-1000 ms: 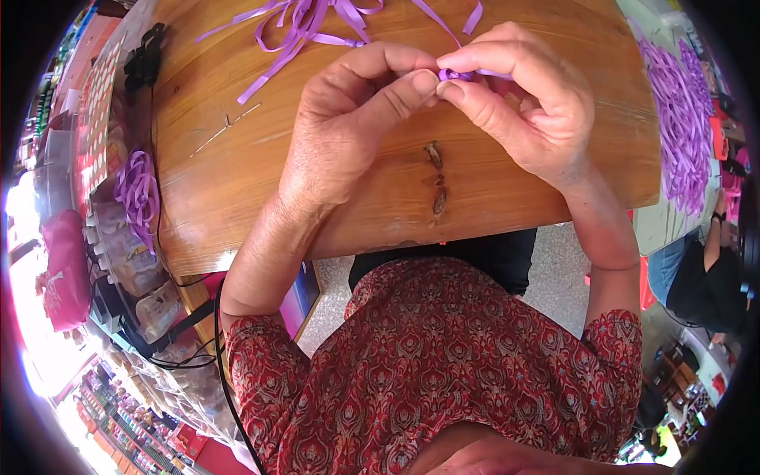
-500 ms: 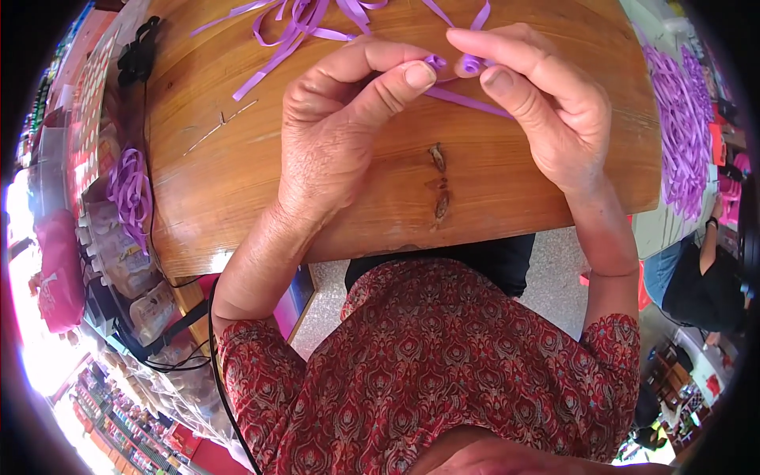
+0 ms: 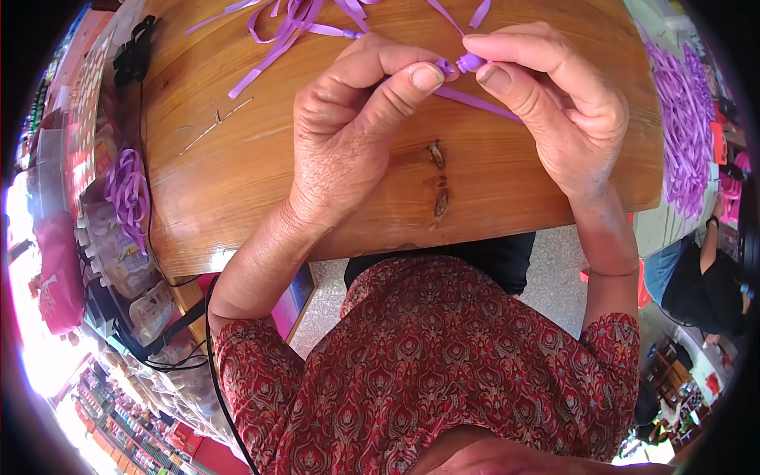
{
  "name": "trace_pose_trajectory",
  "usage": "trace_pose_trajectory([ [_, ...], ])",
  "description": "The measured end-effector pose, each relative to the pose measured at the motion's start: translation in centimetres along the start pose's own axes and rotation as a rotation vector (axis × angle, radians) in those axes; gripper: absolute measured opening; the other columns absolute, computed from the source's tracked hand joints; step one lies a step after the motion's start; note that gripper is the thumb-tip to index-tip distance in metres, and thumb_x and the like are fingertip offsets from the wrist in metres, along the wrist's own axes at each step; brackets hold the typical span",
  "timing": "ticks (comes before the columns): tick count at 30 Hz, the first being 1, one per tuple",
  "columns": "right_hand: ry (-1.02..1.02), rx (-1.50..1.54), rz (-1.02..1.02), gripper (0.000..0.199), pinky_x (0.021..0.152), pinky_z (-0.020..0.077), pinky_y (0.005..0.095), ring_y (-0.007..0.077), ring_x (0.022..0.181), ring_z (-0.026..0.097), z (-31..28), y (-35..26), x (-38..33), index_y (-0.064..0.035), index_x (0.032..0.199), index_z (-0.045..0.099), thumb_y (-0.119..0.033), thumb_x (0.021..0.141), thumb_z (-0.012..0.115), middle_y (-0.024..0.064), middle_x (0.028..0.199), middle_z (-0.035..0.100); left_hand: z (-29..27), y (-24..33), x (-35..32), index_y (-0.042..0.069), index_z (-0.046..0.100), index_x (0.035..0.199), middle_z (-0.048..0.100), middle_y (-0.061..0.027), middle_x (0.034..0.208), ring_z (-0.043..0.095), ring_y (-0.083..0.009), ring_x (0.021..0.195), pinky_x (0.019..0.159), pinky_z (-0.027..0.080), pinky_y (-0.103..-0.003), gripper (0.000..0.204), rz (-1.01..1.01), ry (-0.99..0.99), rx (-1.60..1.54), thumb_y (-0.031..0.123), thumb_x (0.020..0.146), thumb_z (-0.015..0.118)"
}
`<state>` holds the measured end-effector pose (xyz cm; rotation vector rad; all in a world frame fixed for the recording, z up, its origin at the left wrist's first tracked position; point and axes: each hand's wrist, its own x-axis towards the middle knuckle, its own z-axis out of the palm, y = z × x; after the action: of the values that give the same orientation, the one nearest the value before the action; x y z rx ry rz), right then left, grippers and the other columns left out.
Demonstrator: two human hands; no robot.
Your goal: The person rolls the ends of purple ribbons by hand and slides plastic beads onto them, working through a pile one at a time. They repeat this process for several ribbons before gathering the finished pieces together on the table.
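Over the far part of the wooden table [image 3: 237, 190], my two hands face each other with fingertips almost meeting. My left hand [image 3: 348, 127] pinches a small purple plastic clasp piece [image 3: 446, 68] between thumb and forefinger. A matching purple clasp piece [image 3: 470, 62] is held by the thumb and forefinger of my right hand [image 3: 566, 103]. The two pieces lie end to end; whether they touch I cannot tell. A flat purple ribbon [image 3: 479, 104] runs behind the hands. More purple ribbons [image 3: 301, 24] lie loosely looped at the far edge.
A thin metal tool [image 3: 215, 123] lies on the table's left side. A bundle of purple ribbon [image 3: 129, 190] hangs at the left, beside a black cable [image 3: 148, 214]. Many purple ribbons [image 3: 685, 131] cover a pale surface at the right. Another person [image 3: 701, 277] is at the far right.
Both hands have shifted slightly right. The right hand's clasp piece has turned toward the left one, and the two pieces are closer together.
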<state>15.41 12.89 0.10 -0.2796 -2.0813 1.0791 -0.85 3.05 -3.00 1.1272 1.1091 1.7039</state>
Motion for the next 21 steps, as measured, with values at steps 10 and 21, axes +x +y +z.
trace_pose_trajectory([
  [10, 0.007, -0.007, -0.020, 0.025, 0.076, 0.0494, 0.0227, 0.0145, 0.087, 0.060, 0.16, 0.09, -0.20, 0.0054, 0.104, 0.062, 0.013, 0.080, 0.062, 0.0124, 0.098, 0.061, 0.28, 0.26, -0.16, 0.001, 0.066, 0.095, 0.060, -0.0012, 0.085, 0.052, -0.0079, 0.081, 0.076, 0.041, -0.021, 0.010, -0.007, 0.018, -0.014, 0.003, 0.086, 0.064],
  [21, -0.009, -0.047, -0.041, 0.024, 0.075, 0.0512, 0.0231, 0.0158, 0.087, 0.060, 0.19, -0.19, -0.28, 0.0056, 0.102, 0.063, 0.013, 0.078, 0.063, 0.0136, 0.098, 0.060, 0.10, -0.06, -0.07, 0.001, 0.067, 0.094, 0.058, -0.0018, 0.082, 0.052, -0.0080, 0.077, 0.070, 0.042, -0.021, 0.011, 0.108, -0.031, 0.098, 0.001, 0.083, 0.067],
])
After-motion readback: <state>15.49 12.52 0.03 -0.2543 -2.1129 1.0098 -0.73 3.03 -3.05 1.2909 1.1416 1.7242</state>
